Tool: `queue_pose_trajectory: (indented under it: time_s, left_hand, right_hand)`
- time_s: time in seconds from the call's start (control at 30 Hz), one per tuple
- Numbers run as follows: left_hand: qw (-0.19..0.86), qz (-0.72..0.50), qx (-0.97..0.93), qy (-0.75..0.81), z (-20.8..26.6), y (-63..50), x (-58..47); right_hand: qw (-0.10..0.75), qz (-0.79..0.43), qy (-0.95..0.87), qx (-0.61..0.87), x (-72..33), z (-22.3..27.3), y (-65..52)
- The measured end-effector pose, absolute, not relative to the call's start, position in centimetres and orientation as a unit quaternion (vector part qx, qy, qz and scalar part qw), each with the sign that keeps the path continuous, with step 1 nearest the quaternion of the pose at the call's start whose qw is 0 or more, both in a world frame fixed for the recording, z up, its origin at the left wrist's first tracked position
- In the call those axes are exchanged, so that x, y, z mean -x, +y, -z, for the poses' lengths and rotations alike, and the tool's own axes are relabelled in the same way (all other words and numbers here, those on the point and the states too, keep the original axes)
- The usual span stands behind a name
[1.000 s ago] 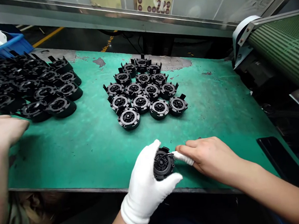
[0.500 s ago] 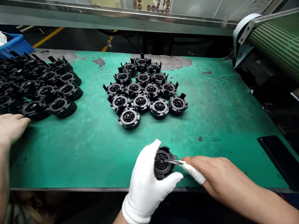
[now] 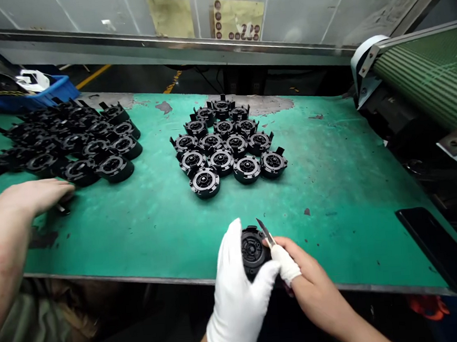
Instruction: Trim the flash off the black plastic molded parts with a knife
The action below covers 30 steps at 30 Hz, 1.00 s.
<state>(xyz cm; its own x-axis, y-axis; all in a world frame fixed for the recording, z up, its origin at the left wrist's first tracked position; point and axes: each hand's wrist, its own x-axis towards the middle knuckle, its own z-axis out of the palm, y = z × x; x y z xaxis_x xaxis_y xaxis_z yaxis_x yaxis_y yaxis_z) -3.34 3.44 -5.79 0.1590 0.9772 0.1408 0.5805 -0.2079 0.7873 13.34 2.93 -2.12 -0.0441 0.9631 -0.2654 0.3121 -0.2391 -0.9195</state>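
One black round plastic part (image 3: pixel 252 249) is in my left hand (image 3: pixel 238 291) right now, white glove on, fingers curled around its rim so the ribbed face points up at me. Left grip is snug on it, held just over the near edge of the green tabletop (image 3: pixel 153 219). My right hand (image 3: pixel 312 285) is pinched tight on a small blade (image 3: pixel 265 232), the forefinger wrapped in white tape, and the tip sticks up just past the far rim of the part, touching or nearly touching the edge, can't quite tell which

Looks to me like I'm mid-trim on this piece, cleaning the rim. Next bit probably calls for keeping the part steady in the left grip and turning it a little so the blade can follow the edge, with the sharp side angled away from the gloved thumb

Straight ahead of my hands, well apart, sits a neat cluster of the same parts (image 3: pixel 226 142), face up and touching each other. Way off to the left of my grip there's a bigger loose pile (image 3: pixel 76 143), and a co-worker's hand (image 3: pixel 36 199) resting flat on the tabletop just in front of it. To the far right, a green ribbed conveyor (image 3: pixel 430 76)
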Motion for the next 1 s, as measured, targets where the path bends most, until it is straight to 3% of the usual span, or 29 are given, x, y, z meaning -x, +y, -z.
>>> queue_pose_trajectory:
  time_s: [0.1, 0.2, 0.43, 0.53, 1.0]
  left_hand:
    - [0.290, -0.292, -0.718, 0.562, 5.5, 0.0, 3.1]
    - [0.312, -0.266, -0.723, 0.556, 4.9, -1.3, 3.5]
    - [0.345, -0.281, -0.727, 0.524, 4.4, 4.7, 3.8]
    - [0.338, -0.280, -0.747, 0.499, 4.7, 6.0, 3.8]
    - [0.321, -0.294, -0.747, 0.502, 4.6, 5.9, 3.6]
  right_hand:
    - [0.351, -0.475, -0.508, 0.627, -13.2, 2.6, 4.1]
    - [0.315, -0.418, -0.612, 0.592, -15.8, 1.6, 5.3]
    - [0.052, -0.266, -0.772, 0.575, -20.1, -0.4, 3.6]
    - [-0.013, -0.245, -0.780, 0.575, -20.1, -0.3, 3.2]
    - [0.037, -0.342, -0.743, 0.575, -18.5, 0.4, 0.3]
